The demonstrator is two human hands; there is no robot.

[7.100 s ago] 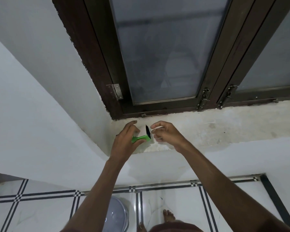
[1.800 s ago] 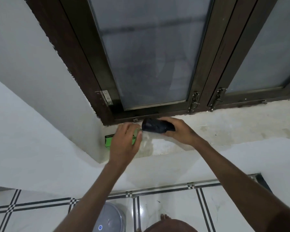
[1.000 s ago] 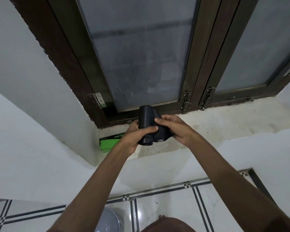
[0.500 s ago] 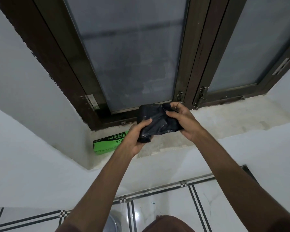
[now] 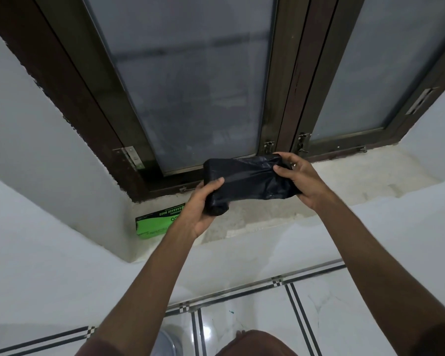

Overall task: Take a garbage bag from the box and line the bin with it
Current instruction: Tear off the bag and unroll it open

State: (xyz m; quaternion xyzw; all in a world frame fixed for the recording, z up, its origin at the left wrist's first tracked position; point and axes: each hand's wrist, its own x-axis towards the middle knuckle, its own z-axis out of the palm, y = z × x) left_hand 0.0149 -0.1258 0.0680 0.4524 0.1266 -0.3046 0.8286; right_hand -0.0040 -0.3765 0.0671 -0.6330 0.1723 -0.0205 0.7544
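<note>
Bag roll (image 5: 249,181) was gripped at its ends by left hand (image 5: 199,208) and right hand (image 5: 299,179), above the sill (image 5: 344,181); box (image 5: 156,222) lay at the sill's left end.

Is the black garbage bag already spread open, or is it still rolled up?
Partly unrolled. The left hand grips the rolled end of the garbage bag, and the right hand pinches the loose, crumpled sheet. Its mouth is not open.

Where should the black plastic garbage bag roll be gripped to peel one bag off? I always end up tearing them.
Probably as held now: the left hand grips the tight rolled end of the black plastic garbage bag roll from below, while the right hand pinches the loose, crumpled sheet from the right. The free layer lies on that side, so pull there.
</note>
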